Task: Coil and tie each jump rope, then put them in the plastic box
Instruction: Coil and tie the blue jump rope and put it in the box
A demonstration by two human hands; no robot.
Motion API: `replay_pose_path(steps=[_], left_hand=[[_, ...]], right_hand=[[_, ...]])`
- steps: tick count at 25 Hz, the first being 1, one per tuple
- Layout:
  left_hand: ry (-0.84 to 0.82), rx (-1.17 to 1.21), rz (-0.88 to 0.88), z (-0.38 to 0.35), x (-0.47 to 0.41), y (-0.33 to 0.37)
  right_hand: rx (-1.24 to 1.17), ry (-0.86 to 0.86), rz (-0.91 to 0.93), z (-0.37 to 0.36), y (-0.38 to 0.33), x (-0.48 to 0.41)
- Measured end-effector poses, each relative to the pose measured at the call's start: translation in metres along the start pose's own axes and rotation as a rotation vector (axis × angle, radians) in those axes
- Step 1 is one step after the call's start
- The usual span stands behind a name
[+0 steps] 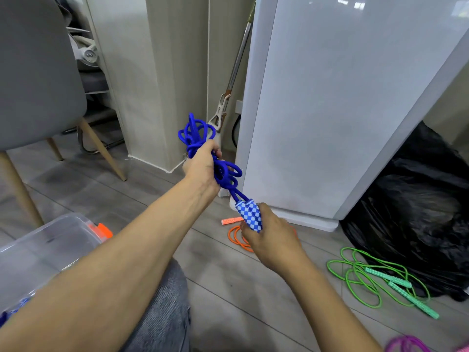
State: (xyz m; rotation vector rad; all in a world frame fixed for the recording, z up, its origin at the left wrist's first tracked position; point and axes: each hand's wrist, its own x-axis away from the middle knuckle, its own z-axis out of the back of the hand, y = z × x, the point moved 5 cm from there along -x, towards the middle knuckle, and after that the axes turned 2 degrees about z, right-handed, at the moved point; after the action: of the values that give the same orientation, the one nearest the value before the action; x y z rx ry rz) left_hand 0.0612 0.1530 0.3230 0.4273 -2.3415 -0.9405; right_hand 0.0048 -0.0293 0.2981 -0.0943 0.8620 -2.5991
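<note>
A blue jump rope (196, 133) is bunched into loops and held up in front of me. My left hand (201, 165) grips the middle of the bundle, loops sticking out above and below the fist. My right hand (270, 237) grips its two blue-and-white chequered handles (250, 214), held side by side. The clear plastic box (50, 242) with an orange latch stands at my lower left; something blue-and-white shows inside at its near corner. An orange rope (236, 237), a green rope (368, 275) and a purple rope (408, 344) lie loose on the floor.
A grey chair (38, 80) with wooden legs stands at the left. A white appliance (342, 110) rises just behind the hands, a black rubbish bag (418, 212) to its right. A mop (228, 97) leans in the corner. My knee in grey jeans (165, 313) is below.
</note>
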Motion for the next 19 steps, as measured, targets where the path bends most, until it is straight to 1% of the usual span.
replay_pose_path(steps=[1, 3, 4, 6, 8, 10, 12, 14, 15, 16, 19], left_hand=[[0.07, -0.014, -0.022, 0.007, -0.006, 0.005], [0.194, -0.043, -0.007, 0.02, -0.014, 0.004], [0.218, -0.041, -0.001, 0.023, -0.016, 0.002], [0.197, -0.087, -0.037, 0.025, -0.016, -0.002], [0.121, -0.203, -0.095, 0.021, -0.017, -0.002], [0.03, -0.304, -0.15, 0.017, -0.021, -0.001], [-0.041, -0.405, -0.18, 0.012, -0.024, 0.0], [-0.156, -0.456, -0.093, 0.004, -0.02, -0.008], [-0.234, -0.513, -0.047, -0.002, -0.013, -0.014], [-0.307, -0.618, -0.036, -0.008, -0.006, -0.02], [-0.548, -0.959, -0.15, -0.02, 0.015, -0.032]], right_hand=[[0.085, -0.036, 0.032, 0.0, 0.0, 0.0], [0.195, -0.091, 0.046, -0.001, 0.005, 0.002], [0.222, -0.107, 0.043, -0.004, 0.008, 0.002], [0.199, -0.124, 0.016, -0.007, 0.012, 0.002], [0.186, -0.142, -0.018, -0.004, 0.02, 0.002], [0.318, -0.176, -0.065, 0.003, 0.037, 0.0], [0.48, -0.137, -0.135, 0.019, 0.054, -0.003], [0.586, -0.01, -0.144, 0.034, 0.06, -0.005], [0.642, 0.063, -0.114, 0.039, 0.057, -0.005], [0.683, 0.13, -0.081, 0.041, 0.052, -0.005], [0.724, 0.312, 0.0, 0.042, 0.039, -0.009]])
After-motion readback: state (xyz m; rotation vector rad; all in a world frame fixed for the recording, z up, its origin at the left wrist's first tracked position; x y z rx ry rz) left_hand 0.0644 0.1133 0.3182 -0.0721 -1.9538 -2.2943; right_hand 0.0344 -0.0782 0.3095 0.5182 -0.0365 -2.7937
